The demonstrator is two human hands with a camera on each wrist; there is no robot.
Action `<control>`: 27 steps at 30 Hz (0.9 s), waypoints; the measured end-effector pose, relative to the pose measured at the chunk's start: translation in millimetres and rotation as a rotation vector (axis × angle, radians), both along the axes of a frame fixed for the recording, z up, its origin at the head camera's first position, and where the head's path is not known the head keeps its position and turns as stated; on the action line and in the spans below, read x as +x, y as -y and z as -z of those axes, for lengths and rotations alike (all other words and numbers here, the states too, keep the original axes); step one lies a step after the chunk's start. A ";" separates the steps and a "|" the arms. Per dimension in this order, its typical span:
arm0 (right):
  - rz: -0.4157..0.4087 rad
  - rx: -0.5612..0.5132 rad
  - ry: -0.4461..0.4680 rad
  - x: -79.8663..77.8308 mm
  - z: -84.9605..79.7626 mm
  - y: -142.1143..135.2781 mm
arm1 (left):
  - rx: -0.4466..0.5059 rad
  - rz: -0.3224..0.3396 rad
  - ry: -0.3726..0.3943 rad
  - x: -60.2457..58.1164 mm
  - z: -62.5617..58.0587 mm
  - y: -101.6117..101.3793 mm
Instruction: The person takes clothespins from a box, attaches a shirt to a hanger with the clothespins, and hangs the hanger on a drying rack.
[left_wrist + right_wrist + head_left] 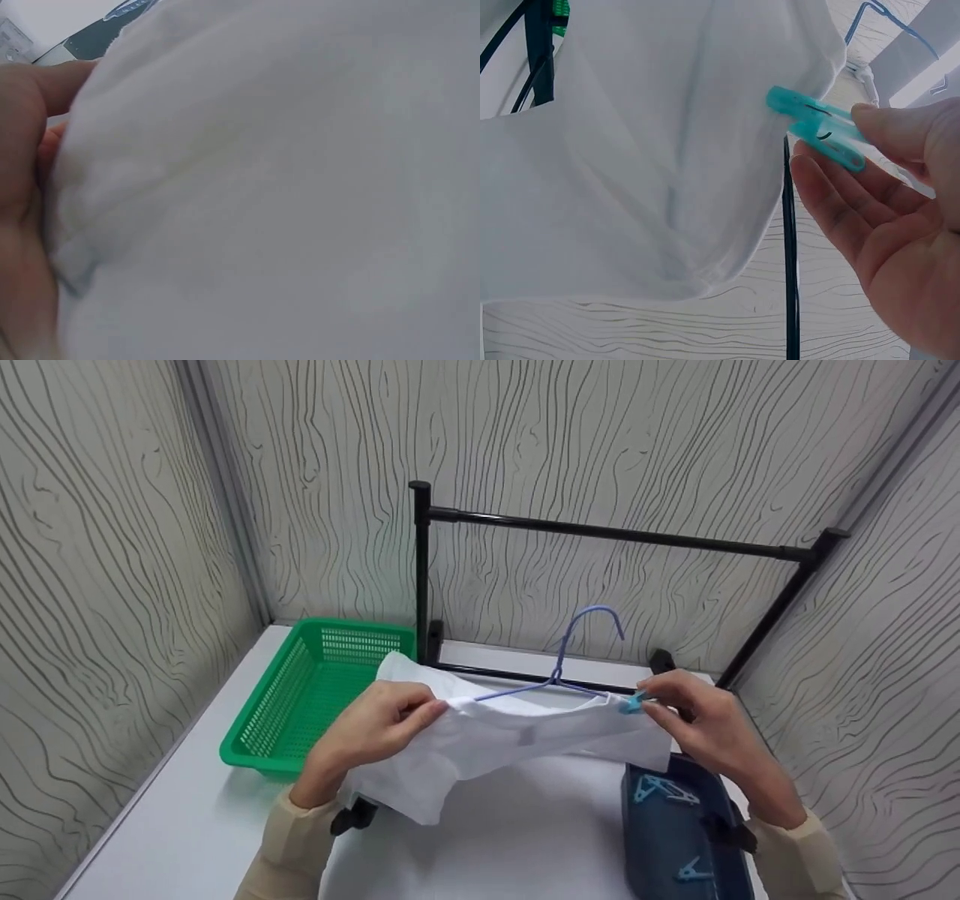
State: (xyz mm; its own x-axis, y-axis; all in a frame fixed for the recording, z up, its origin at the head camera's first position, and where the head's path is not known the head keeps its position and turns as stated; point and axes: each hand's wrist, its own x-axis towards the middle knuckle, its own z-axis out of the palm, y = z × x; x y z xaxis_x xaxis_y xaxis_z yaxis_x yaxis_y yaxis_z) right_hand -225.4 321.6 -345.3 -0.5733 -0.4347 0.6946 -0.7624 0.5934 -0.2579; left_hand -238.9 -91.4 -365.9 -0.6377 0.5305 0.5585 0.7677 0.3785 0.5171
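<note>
A white shirt (487, 742) hangs spread on a blue wire hanger (568, 652), whose hook points up above the neckline. My left hand (382, 720) pinches the shirt's left shoulder between thumb and fingers; the cloth fills most of the left wrist view. With thumb and fingertips my right hand (697, 716) holds a turquoise clothespin (814, 124) at the shirt's right shoulder. In the right wrist view the pin's nose overlaps the edge of the cloth.
Behind the shirt stands a black garment rack (615, 532) with a high crossbar. A green basket (247, 735) sits at the left on the white table (180, 810). At the lower right is a dark blue bin (660, 840) with several turquoise clothespins (694, 870).
</note>
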 end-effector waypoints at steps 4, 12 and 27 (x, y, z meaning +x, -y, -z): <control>0.039 0.015 0.020 -2.4 4.6 -2.6 | -0.035 -0.034 0.011 2.3 2.2 -1.4; 0.146 0.010 0.161 -4.1 12.0 -6.0 | -0.048 -0.065 0.025 4.5 4.8 -0.2; 0.203 0.130 0.180 -8.6 24.3 -14.3 | -0.041 -0.075 0.086 4.7 4.2 8.0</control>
